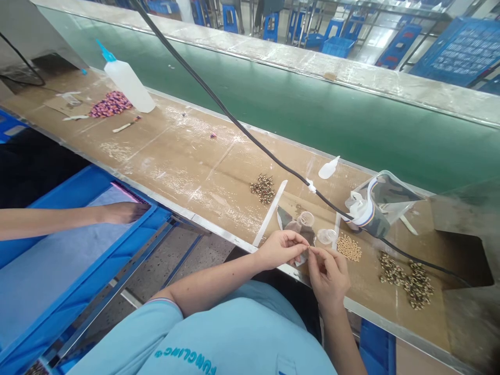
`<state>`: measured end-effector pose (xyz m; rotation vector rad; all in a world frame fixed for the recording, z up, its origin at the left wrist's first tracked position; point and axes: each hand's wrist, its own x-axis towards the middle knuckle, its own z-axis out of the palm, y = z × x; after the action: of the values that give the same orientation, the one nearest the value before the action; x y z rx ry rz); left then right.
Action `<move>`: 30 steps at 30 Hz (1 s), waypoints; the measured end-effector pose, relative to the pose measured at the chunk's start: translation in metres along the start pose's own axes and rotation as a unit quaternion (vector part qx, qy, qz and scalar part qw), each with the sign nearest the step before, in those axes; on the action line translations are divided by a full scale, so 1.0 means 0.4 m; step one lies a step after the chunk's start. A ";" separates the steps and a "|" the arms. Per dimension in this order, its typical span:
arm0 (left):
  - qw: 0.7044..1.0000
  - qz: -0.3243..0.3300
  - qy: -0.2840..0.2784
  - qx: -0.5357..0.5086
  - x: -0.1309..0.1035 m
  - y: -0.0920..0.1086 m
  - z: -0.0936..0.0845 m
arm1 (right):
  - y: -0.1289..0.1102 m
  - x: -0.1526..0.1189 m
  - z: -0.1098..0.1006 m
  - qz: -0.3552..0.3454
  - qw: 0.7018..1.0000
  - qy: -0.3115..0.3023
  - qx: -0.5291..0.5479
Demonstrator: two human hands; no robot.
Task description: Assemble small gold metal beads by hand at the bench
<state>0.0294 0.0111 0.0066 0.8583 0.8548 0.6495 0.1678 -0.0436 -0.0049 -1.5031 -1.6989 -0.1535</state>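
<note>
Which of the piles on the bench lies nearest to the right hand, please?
The pile of plain tan pieces, beside the right hand; the dark and gold piles and the pink and purple pile lie farther away.

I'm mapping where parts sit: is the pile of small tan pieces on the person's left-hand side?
No, the tan pieces lie on the bench just beyond the right hand.

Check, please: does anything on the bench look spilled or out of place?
One purplish piece lies alone, apart from the heap beside the large bottle, so it looks stray. Whitish smears mark the brown covering.
</note>
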 end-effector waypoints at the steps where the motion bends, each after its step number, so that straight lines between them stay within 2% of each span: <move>1: 1.000 0.001 0.001 0.002 0.000 -0.001 0.000 | 0.001 -0.001 0.001 -0.001 1.000 0.000 0.002; 5: 0.999 0.018 0.010 0.025 -0.001 -0.009 0.002 | 0.005 -0.005 0.002 -0.005 1.000 -0.003 0.005; 8: 0.993 0.073 0.035 0.085 -0.004 -0.020 0.002 | 0.005 -0.005 0.000 -0.006 1.000 -0.011 0.006; 12: 0.961 0.181 0.066 0.197 -0.006 -0.036 -0.002 | 0.003 -0.003 -0.004 -0.004 0.999 -0.033 0.020; 15: 0.936 0.225 0.077 0.260 -0.008 -0.042 -0.006 | 0.002 -0.001 -0.005 -0.012 0.999 -0.045 0.018; 20: 0.920 0.241 0.088 0.297 -0.010 -0.045 -0.006 | 0.002 0.003 -0.003 -0.026 0.998 -0.055 0.009; 30: 0.927 0.227 0.084 0.286 -0.006 -0.044 -0.007 | 0.006 0.002 0.003 -0.028 0.997 -0.071 -0.002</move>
<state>0.0285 0.0013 -0.0084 1.5782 1.0312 0.9042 0.1695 -0.0416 -0.0063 -1.5001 -1.8569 -0.0814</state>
